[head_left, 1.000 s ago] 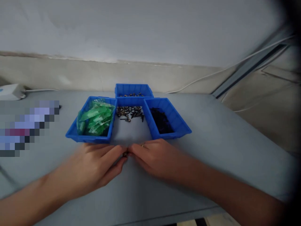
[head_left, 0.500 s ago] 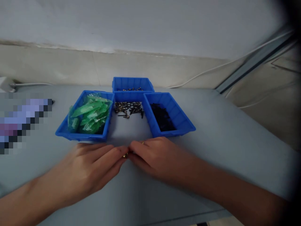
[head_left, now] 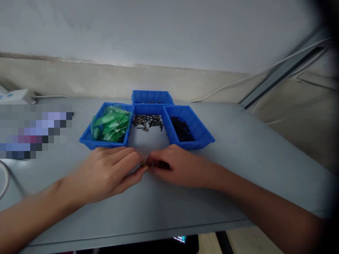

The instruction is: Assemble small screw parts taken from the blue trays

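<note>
My left hand (head_left: 112, 173) is closed in a pinch on a small brass-coloured screw (head_left: 143, 164), whose far end is hidden by the fingers. Against it, fingertips almost touching, my right hand (head_left: 177, 165) is also pinched; whatever lies between its fingers is too small and dark to make out. Just beyond both hands, a loose pile of dark and brass-coloured screws (head_left: 148, 120) lies on the table between the bins. The left blue bin (head_left: 87, 140) holds green plastic packets (head_left: 113, 121), and the right blue bin (head_left: 201, 132) holds small black pieces (head_left: 181, 128).
A third blue bin (head_left: 150, 96) with small brass-coloured pieces stands behind the pile, near the wall. On the left are a blurred-out flat object (head_left: 39, 130), a white power strip (head_left: 17, 96) and a cable (head_left: 5, 178). The table's front edge (head_left: 148, 233) shows below my arms.
The view has shifted, so the table's front edge shows more. Both hands appear slightly higher, still together, and a gap now shows between my right thumb and fingers. The bins' contents look the same.
</note>
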Motion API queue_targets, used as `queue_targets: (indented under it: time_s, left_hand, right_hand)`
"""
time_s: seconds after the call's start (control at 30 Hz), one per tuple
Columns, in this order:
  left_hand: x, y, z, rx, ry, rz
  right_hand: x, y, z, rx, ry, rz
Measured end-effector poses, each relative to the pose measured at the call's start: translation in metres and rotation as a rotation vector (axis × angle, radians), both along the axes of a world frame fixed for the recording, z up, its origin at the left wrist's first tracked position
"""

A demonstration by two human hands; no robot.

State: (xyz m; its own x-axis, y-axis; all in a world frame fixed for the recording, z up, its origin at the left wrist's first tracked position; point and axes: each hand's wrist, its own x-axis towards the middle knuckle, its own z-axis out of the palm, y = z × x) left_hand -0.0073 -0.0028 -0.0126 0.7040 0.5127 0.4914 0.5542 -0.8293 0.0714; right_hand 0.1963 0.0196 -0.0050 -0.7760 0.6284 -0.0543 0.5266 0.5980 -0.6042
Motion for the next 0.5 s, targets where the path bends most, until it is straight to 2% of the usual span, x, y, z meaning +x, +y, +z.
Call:
queue_targets:
  time_s: [0.3,0.5]
  left_hand:
    - [-0.0058,0.0027,-0.0024,-0.043,0.078,0.006]
    - [-0.0043,0.0019,-0.0029,-0.055,0.08,-0.004]
  right_hand:
    - [-0.0028,-0.003,0.0059,-0.105,0.098,-0.038]
    - [-0.0033,-0.0023,0.0031,-0.027,0.118,-0.043]
